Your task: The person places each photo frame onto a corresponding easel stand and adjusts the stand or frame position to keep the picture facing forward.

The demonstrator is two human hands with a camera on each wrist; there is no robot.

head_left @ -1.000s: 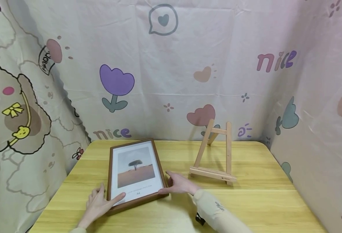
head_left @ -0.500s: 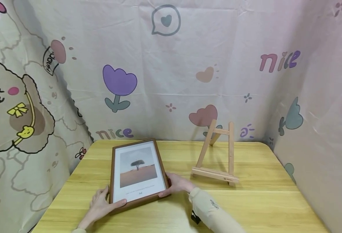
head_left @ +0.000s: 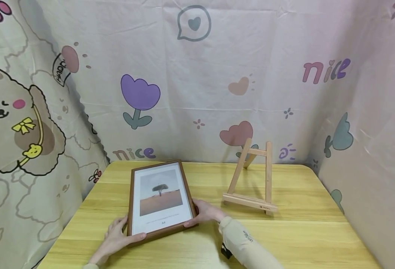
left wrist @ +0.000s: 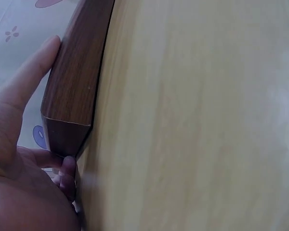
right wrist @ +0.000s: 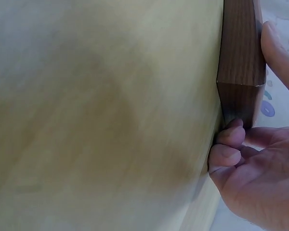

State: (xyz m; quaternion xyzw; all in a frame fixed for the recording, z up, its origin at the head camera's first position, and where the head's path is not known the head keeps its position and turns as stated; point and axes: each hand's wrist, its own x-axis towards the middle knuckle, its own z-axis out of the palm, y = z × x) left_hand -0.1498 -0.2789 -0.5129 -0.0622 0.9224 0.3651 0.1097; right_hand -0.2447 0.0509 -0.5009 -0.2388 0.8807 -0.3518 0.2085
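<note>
A brown wooden picture frame (head_left: 160,200) with a print of a lone tree lies face up on the left half of the table. My left hand (head_left: 115,237) grips its near left corner, thumb over the front edge and fingers at the side. At the near right corner my right hand (head_left: 205,212) holds it the same way. Both wrist views show the frame's dark side, with the left fingertips (left wrist: 67,166) and the right fingertips (right wrist: 231,137) curled in at the corners, close to the table top.
A small wooden easel (head_left: 249,201) stands on the right half of the wood-grain table (head_left: 301,239). A printed cloth (head_left: 190,74) with flowers and a cartoon bear hangs behind and at both sides. Under the right sleeve shows a small black object (head_left: 226,251).
My right fingers have closed in around the frame's right side, and the left fingers have drawn in against its left side. The whole scene has shifted slightly right in the head view.
</note>
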